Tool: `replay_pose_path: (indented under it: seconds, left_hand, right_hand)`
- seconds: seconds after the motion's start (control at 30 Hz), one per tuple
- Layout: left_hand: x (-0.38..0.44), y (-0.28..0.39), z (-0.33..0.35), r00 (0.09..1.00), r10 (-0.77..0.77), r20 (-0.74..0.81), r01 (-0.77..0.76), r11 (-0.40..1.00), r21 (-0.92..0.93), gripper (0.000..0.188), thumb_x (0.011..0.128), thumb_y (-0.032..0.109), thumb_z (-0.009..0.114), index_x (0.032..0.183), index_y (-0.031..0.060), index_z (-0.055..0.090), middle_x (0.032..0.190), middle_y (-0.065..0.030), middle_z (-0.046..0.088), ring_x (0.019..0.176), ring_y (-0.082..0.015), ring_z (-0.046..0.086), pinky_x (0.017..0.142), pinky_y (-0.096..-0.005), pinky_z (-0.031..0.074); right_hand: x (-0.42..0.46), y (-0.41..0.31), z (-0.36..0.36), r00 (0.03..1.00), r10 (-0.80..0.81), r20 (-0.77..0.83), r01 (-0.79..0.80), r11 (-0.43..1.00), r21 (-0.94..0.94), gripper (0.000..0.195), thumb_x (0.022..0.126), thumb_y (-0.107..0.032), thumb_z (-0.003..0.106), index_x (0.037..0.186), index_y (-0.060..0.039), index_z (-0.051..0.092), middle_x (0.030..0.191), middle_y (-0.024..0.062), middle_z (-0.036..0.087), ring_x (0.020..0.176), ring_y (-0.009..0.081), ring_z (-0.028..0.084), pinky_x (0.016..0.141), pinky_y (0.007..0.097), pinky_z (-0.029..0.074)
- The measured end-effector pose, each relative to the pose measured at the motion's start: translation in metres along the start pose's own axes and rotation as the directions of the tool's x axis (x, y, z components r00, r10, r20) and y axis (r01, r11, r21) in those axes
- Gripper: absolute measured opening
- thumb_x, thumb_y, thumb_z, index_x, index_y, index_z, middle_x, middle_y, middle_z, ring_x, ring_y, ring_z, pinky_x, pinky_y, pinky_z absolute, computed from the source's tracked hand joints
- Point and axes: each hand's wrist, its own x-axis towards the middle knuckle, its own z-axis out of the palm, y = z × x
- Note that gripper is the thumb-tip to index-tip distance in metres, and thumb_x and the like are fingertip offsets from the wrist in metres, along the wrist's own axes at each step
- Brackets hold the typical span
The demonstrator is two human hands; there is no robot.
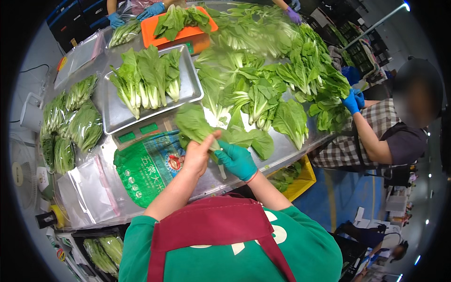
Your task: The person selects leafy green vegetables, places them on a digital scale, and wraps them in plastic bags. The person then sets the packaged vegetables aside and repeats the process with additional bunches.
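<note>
My bare left hand [199,153] grips a head of leafy greens [193,121] near its base, with the leaves pointing away from me. Its outline is slightly blurred. My right hand [239,161], in a teal glove, closes at the base end of the same head, and a pale stalk [222,171] hangs below its fingers. Both hands are above the front part of a metal table [208,184]. Just beyond them lie loose leaves [262,142] and a heap of greens [260,98]. Left of the hands a metal tray [151,118] holds several heads of greens [149,79].
A green printed sack [141,176] and clear plastic bags [88,192] lie front left, near bagged greens [84,125]. An orange tray [179,33] stands at the back. A yellow bin [304,179] sits below the right edge. Co-workers' gloved hands [350,101] handle greens at right and back.
</note>
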Motion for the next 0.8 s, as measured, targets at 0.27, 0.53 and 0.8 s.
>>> replay_pose_path:
  seconds: [0.27,0.53,0.8]
  left_hand:
    - [0.003,0.001,0.006,0.991,0.069,-0.111,-0.054,0.99,0.128,0.029,0.085,0.018,0.057,0.105,-0.0032,0.055,0.096,-0.0098,0.062,0.086,-0.0176,0.059,0.07,-0.0282,0.048]
    - [-0.012,0.014,0.002,0.992,-0.016,0.123,0.02,0.999,-0.037,0.048,0.084,0.006,0.053,0.127,-0.0028,0.035,0.119,-0.0113,0.05,0.104,-0.0159,0.049,0.085,-0.026,0.039]
    - [-0.007,-0.003,-0.008,0.985,-0.05,0.162,0.082,0.978,-0.193,0.037,0.084,0.004,0.05,0.12,0.0001,0.042,0.115,-0.0123,0.052,0.103,-0.021,0.051,0.089,-0.0333,0.041]
  right_hand:
    - [0.001,-0.027,-0.015,0.976,-0.174,-0.131,0.116,0.925,-0.363,0.037,0.078,-0.042,0.058,0.099,-0.0117,0.059,0.082,0.0112,0.061,0.072,0.029,0.06,0.063,0.0368,0.047]
    - [0.016,0.004,-0.008,0.997,-0.063,-0.054,0.063,0.998,0.004,0.023,0.082,-0.028,0.058,0.088,-0.0056,0.057,0.07,0.0121,0.058,0.063,0.0279,0.058,0.056,0.0354,0.045]
    - [0.013,0.008,-0.002,0.984,0.171,0.042,-0.155,0.731,0.664,0.018,0.083,-0.014,0.058,0.093,0.0014,0.057,0.07,0.0071,0.06,0.059,0.0118,0.057,0.05,0.0227,0.045]
